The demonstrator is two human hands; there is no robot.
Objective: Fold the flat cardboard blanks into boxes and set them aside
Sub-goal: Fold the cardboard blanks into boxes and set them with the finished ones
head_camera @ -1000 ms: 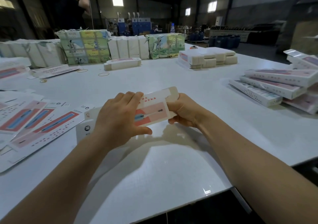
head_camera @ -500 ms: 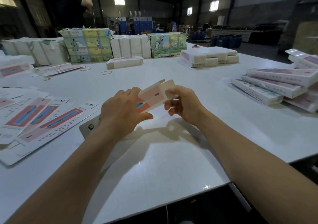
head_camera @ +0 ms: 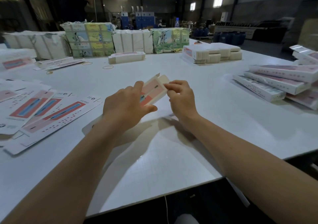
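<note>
A long pink-and-white cardboard box blank (head_camera: 154, 89) is held above the white table (head_camera: 154, 155), its far end tilted up and away from me. My left hand (head_camera: 126, 105) grips its middle from the left, fingers over the top and thumb below. My right hand (head_camera: 180, 96) pinches the cream end flap at the far end. The near end of the blank is hidden behind my left wrist. Flat blanks (head_camera: 48, 110) lie fanned out on the left. Folded boxes (head_camera: 275, 81) are piled at the right.
Wrapped bundles (head_camera: 89, 39) line the far side of the table, with a stack of blanks (head_camera: 126, 57) and a white stack (head_camera: 212, 52) in front. Rubber bands (head_camera: 108, 67) lie near them. A person stands at the back left. The table's front edge runs near my right forearm.
The blank's far end has lifted and swung away from me. My right hand moved from under its end up to the end flap. My left hand kept its grip.
</note>
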